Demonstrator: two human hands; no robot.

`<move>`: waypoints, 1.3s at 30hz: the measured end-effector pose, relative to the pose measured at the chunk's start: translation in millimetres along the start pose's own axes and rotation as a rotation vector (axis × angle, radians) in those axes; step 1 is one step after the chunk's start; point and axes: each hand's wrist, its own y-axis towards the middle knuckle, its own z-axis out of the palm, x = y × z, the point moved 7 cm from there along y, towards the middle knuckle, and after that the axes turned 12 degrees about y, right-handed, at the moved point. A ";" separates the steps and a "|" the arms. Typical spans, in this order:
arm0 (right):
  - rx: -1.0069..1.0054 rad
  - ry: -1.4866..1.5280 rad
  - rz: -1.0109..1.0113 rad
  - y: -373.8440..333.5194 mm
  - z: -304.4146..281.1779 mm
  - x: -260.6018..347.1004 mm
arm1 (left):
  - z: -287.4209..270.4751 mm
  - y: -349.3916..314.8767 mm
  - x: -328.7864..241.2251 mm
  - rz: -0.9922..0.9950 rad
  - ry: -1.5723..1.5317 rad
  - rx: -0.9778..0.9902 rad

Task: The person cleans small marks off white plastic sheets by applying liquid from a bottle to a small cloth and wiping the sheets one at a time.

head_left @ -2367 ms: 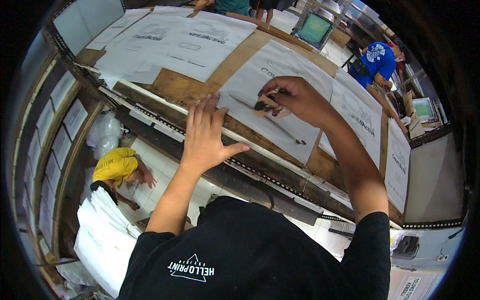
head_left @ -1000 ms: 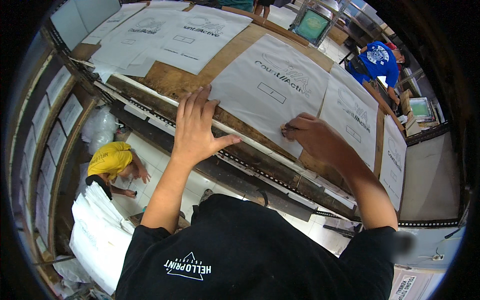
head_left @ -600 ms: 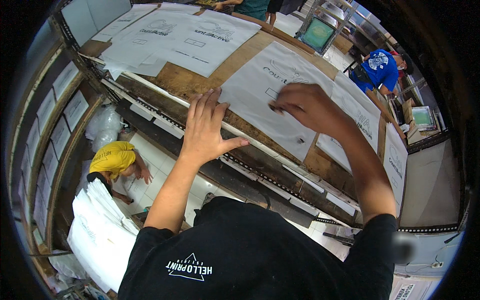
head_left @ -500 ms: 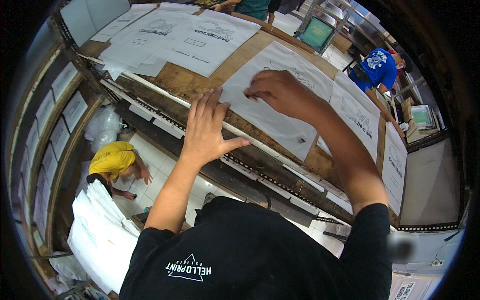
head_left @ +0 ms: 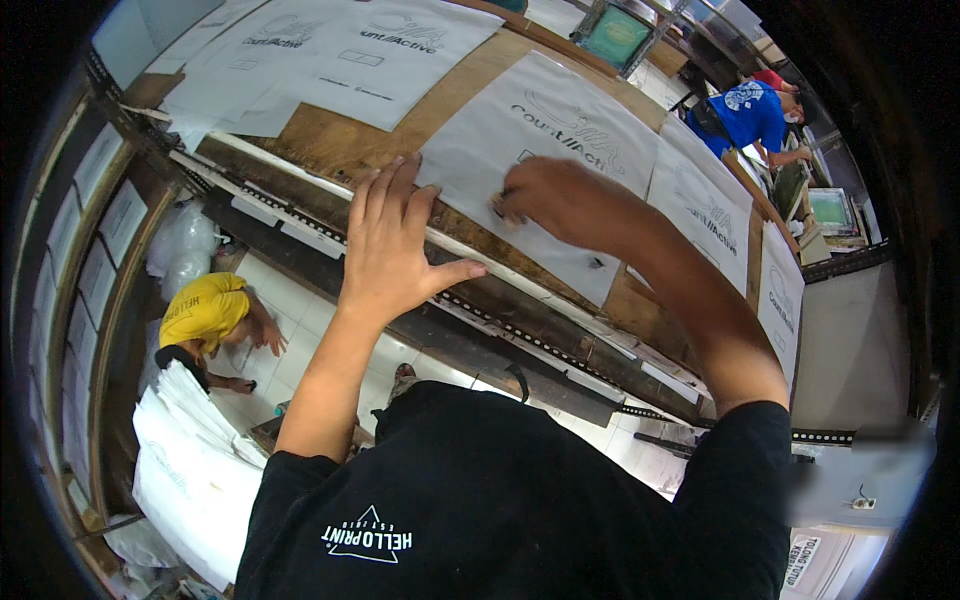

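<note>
At far left a curved rack [head_left: 105, 235] carries white printed sheets on its shelves, and below it stands a stack of white sheets [head_left: 185, 475]. Just above that, a crouching person in a yellow shirt [head_left: 205, 308] has 2 hands low near the tiled floor. On the brown table [head_left: 335, 150], overlapping printed sheets [head_left: 300, 75] cover the left end. The left hand [head_left: 385, 240] lies flat at the table's near edge, fingers spread, fingertips by the corner of the middle printed sheet [head_left: 465, 150]. Over that sheet's near half, the right hand [head_left: 555, 195] pinches a small blurred scrap [head_left: 503, 210], knuckles bent. A dark smudge [head_left: 597, 262] shows near the sheet's right corner. Further right lie 2 more sheets [head_left: 703, 205], and beyond them a person in blue [head_left: 745, 115] leans over.
</note>
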 end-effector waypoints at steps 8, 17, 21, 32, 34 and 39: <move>0.003 -0.019 0.051 -108.3 9.1 8.2 | -2.5 4.3 -2.9 0.012 0.014 -0.022; -0.041 0.217 0.153 -92.5 -46.5 5.7 | -8.6 7.5 -4.6 0.032 0.017 -0.002; -0.211 0.179 0.001 -28.6 -65.5 6.0 | -5.5 3.8 -0.9 0.025 0.009 -0.006; -0.130 0.012 -0.039 89.0 -9.0 -17.0 | -3.6 0.4 2.8 0.037 -0.005 -0.052; -0.081 -0.020 -0.018 82.7 -3.8 -19.5 | -3.4 0.8 2.6 0.044 -0.002 -0.061; -0.001 0.002 0.039 26.8 -5.2 -8.8 | -3.6 1.1 4.2 0.039 -0.010 -0.054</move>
